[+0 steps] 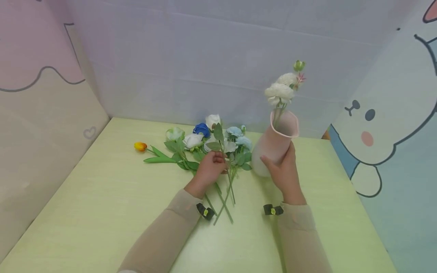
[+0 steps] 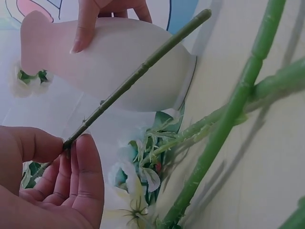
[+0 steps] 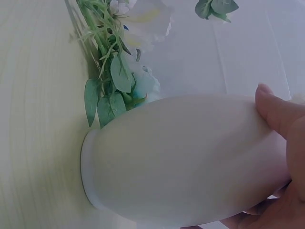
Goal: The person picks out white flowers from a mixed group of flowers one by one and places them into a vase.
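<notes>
My left hand (image 1: 210, 167) pinches the thin green stem (image 2: 138, 71) of a white rose (image 1: 213, 120) between thumb and fingers. The stem's lower end points free, and leaves (image 1: 218, 132) grow above the hand. A pink-and-white vase (image 1: 273, 148) stands to the right, with my right hand (image 1: 285, 172) gripping its side, thumb at the front. White flowers (image 1: 280, 93) with a green bud rise from the vase mouth. In the right wrist view, the vase body (image 3: 190, 157) fills the middle, its base at the pale tabletop.
Left of the vase lie a blue rose (image 1: 201, 130), white blooms (image 1: 192, 141), light blue flowers (image 1: 244, 143) and a pale green flower (image 1: 175, 134), their stems crossing toward me. An orange tulip (image 1: 140, 146) lies farthest left. Fabric walls (image 1: 222, 64) border the yellow table (image 1: 102, 212).
</notes>
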A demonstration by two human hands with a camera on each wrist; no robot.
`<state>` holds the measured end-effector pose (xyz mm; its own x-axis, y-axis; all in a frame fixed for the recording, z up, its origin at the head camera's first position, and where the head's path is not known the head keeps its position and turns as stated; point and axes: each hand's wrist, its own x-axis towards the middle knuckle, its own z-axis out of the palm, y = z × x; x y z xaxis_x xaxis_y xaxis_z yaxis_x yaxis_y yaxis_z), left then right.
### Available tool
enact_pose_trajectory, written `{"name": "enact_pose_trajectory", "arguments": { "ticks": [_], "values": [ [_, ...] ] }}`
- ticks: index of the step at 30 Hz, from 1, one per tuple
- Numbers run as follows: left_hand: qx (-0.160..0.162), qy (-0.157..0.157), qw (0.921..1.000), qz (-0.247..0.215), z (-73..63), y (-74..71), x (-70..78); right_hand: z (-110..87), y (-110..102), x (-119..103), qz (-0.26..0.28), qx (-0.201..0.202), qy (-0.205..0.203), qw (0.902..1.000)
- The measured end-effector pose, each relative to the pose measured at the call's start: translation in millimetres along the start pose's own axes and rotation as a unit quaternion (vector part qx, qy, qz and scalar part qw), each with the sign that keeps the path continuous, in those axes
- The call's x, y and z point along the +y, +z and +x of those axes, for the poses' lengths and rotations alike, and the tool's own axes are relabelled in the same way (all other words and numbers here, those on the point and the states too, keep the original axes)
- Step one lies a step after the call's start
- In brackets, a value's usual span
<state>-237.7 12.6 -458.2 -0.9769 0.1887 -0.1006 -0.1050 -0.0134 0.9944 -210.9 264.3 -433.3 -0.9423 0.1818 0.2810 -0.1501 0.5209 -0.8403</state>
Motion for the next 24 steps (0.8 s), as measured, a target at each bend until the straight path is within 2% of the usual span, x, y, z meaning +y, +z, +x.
{"name": "enact_pose_trajectory", "arguments": {
  "ticks": [9, 15, 18, 24],
  "values": [
    [-0.012, 0.026, 0.9992, -0.026, -6.1, 4.7, 9.4, 1.1, 0, 1, 0.007, 0.001, -0.003, 1.0],
    [-0.005, 0.048, 0.9984, -0.031, -9.1, 6.7, 17.5, 0.0, 2, 2, 0.016, -0.001, 0.001, 0.9999],
    [-0.005, 0.074, 0.9969, -0.026, -8.0, 7.6, 22.5, 0.4, 2, 2, 0.012, -0.003, -0.001, 0.9999],
    [-0.015, 0.155, 0.9878, -0.008, -1.7, 14.9, 42.2, 0.8, 0, 0, -0.001, 0.0, -0.006, 1.0]
  ]
}}
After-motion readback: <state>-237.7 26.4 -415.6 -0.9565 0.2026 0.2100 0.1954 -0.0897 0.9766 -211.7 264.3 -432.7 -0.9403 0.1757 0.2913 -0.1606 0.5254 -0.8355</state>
